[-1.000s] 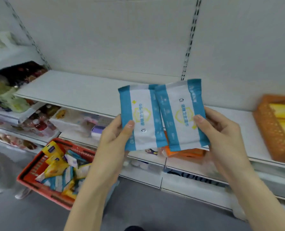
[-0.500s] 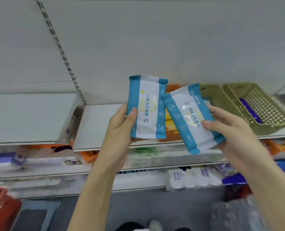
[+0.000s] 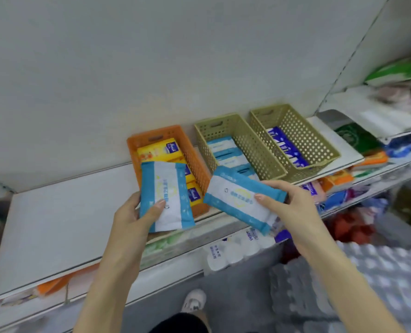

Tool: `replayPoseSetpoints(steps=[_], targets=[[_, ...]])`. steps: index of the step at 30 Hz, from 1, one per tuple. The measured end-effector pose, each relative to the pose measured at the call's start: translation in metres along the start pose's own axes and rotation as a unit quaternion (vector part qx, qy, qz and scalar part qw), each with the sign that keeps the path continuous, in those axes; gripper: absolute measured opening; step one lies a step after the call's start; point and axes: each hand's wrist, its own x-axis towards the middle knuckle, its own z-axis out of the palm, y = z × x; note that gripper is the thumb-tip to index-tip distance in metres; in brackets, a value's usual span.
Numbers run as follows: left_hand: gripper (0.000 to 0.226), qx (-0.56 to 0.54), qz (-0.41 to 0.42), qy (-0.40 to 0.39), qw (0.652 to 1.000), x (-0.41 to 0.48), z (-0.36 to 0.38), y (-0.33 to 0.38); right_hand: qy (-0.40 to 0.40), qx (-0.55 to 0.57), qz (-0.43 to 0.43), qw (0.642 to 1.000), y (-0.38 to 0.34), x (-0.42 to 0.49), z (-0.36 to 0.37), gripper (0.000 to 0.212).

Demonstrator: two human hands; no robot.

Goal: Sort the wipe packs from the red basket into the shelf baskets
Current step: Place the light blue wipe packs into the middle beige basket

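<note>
We see both forearms reaching up and forward, the left hand (image 3: 130,213) with fingers pinching one blue-and-white wipe pack (image 3: 164,197) held nearly upright, the right hand (image 3: 288,203) pinching a second wipe pack (image 3: 241,200) tilted down to the right. Both packs hover over the white shelf (image 3: 55,222) edge, before the orange basket (image 3: 161,143) of yellow packs (image 3: 158,151). Beyond stand two olive baskets (image 3: 247,145), the nearer holding matching blue-and-white packs (image 3: 223,152).

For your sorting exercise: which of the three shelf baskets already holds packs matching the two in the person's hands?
The middle basket, tan, holds the same light blue and white packs. The orange basket has yellow ones, the right basket dark blue.
</note>
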Motion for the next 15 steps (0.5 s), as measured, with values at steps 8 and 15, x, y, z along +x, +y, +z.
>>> replayPoseSetpoints(steps=[8,15], targets=[[0.022,0.016,-0.023,-0.007,1.000,0.078,0.033,-0.001,0.150,-0.089,0.004,0.985,0.018,0.111,-0.059,0.024],[0.021,0.034,-0.066,0.059,0.995,0.107,0.067,-0.012,0.044,-0.020,0.074,0.996,0.042,0.201,-0.019,0.024]])
